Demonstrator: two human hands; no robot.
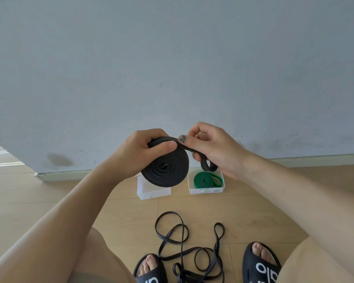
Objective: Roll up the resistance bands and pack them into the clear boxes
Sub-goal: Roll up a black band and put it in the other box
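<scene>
Above a wood floor [49,201], a person's left hand [139,152] grips a coiled black resistance band [165,168] while the right hand [215,148] pinches its loose tail, over two clear boxes [151,192], one [206,189] holding a rolled green band [204,179], with unrolled black bands [182,252] lying nearer.

Head-worn wide-angle view, facing forward and down, close above hands

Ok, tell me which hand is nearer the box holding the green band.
Right. The right hand hangs just above the box with the green band; the left hand is further left, gripping the black roll.
</scene>
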